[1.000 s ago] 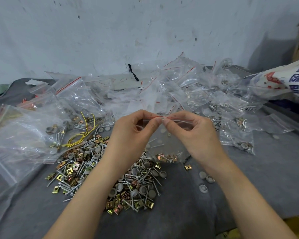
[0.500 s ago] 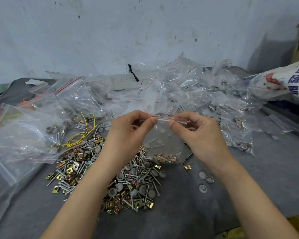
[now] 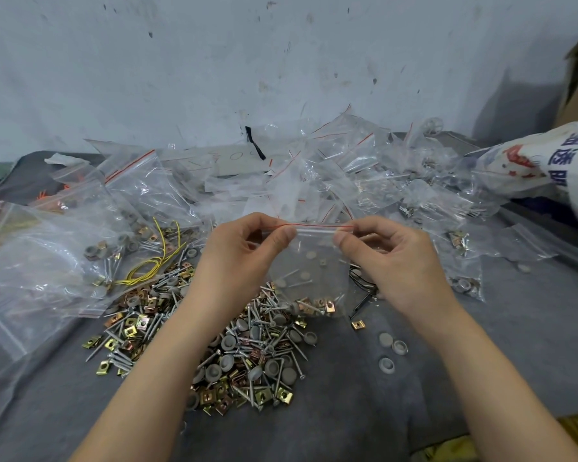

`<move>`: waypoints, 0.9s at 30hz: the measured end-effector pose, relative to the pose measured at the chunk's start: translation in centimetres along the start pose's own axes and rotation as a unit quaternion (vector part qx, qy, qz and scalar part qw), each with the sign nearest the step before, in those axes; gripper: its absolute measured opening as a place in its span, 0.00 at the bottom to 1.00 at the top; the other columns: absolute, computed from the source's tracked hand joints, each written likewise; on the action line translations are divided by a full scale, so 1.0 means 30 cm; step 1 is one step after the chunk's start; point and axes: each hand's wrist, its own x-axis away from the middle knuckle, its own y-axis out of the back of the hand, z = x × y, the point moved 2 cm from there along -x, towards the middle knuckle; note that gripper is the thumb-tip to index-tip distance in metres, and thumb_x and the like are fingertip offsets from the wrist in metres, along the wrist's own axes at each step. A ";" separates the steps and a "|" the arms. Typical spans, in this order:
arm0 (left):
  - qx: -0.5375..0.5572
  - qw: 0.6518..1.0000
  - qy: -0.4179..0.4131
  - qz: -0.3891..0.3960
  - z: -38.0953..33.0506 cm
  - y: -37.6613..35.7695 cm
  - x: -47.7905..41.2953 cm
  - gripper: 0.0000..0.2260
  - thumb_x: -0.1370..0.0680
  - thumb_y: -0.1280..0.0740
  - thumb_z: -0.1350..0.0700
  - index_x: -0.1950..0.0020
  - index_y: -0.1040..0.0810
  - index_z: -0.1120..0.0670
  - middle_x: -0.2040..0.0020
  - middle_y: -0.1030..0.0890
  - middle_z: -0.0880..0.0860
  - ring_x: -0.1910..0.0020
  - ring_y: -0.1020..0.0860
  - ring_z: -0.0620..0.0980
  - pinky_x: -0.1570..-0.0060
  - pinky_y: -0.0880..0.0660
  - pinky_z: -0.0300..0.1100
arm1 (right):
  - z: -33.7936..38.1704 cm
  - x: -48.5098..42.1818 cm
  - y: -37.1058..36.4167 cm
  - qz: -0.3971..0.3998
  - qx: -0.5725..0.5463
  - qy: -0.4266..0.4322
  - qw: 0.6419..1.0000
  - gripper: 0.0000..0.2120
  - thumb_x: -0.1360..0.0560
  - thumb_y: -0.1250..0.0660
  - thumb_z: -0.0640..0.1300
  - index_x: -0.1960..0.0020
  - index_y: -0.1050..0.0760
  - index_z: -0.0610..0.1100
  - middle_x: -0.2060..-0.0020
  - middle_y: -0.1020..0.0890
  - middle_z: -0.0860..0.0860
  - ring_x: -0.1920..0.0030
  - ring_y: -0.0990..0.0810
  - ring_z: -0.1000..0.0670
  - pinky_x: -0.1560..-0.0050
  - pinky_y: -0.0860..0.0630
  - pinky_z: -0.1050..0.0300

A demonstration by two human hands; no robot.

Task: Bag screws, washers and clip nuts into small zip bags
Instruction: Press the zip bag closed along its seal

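A small zip bag (image 3: 309, 261) is held up over the middle of the table (image 3: 481, 378), just above the far side of the loose pile of screws, washers and clip nuts (image 3: 247, 348). Its red-lined top strip is pinched at one end by the curled fingers (image 3: 286, 233) of the left hand (image 3: 244, 261) and at the other by those of the right hand (image 3: 397, 265). A few parts are seen lying in the bag's bottom. The strip between the two pinches may be left unsealed, so that parts would be spilled back onto the pile once the bag is tipped or tossed. The thin film could also be pierced by a screw point if the bag is squeezed. No print is seen on the zip bags heaped along the far edge (image 3: 314, 181). Blue characters and red marks are carried by a white sack (image 3: 548, 161) at the right edge, but they are cut off and cannot be read.
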 end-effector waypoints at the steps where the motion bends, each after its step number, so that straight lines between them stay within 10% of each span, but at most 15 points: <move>1: 0.000 1.000 -0.001 -0.001 -0.001 0.000 0.000 0.03 0.24 0.28 0.51 0.58 0.18 0.46 0.60 0.17 0.44 0.64 0.22 0.44 0.60 0.25 0.40 | -0.001 0.000 0.004 -0.001 0.001 -0.001 1.000 0.05 0.26 0.25 0.43 0.57 0.16 0.52 0.68 0.16 0.58 0.68 0.21 0.62 0.64 0.28 0.73; 27: 0.020 0.999 -0.006 -0.033 -0.075 0.022 -0.017 0.06 0.28 0.25 0.50 0.62 0.19 0.49 0.62 0.16 0.43 0.65 0.23 0.35 0.63 0.30 0.26 | 0.022 -0.031 -0.059 -0.116 -0.113 0.022 0.987 0.07 0.19 0.33 0.43 0.55 0.22 0.51 0.63 0.18 0.57 0.61 0.20 0.57 0.58 0.24 0.66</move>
